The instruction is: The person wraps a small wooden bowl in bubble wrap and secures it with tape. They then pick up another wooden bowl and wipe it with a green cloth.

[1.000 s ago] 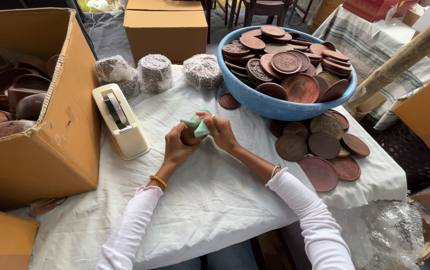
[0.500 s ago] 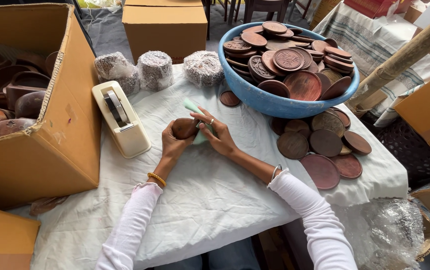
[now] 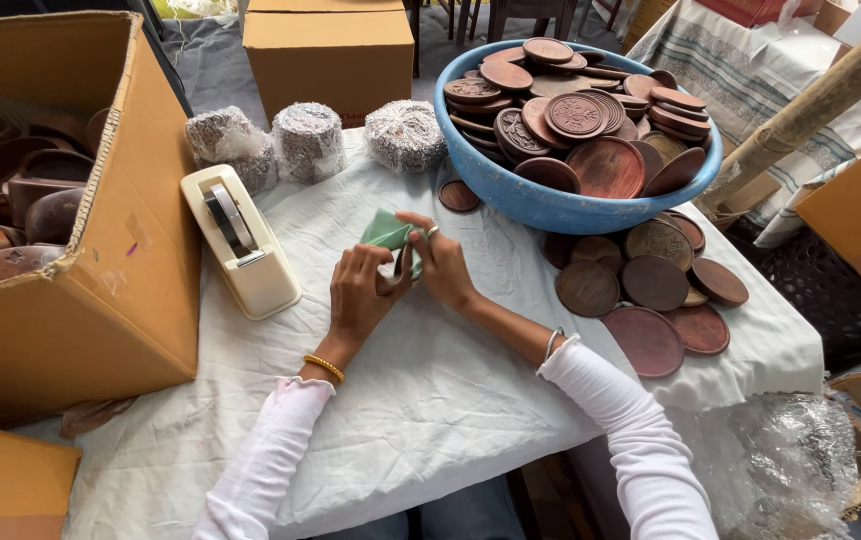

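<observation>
Since half a second ago the green cloth [image 3: 387,231] has come up over the brown piece, now hidden, gripped between left hand [image 3: 362,293] and right hand [image 3: 442,264] above the counter [image 3: 420,400], equally near both.

A matt white cloth [image 3: 430,400], creased and slightly rough, covers the desk. The left hand [image 3: 362,297] and right hand [image 3: 442,266] press a thin, soft-looking pale green sheet [image 3: 387,230], crumpled. The blue bowl [image 3: 550,205] looks like smooth plastic with a dull sheen. The discs [image 3: 605,165] in it are dark brown wood, some carved, some smooth with a low shine. The boxes [image 3: 100,290] are matt brown cardboard. The cream tape dispenser [image 3: 250,265] is smooth plastic. Three bundles [image 3: 310,140] are wrapped in glossy bubble wrap.
</observation>
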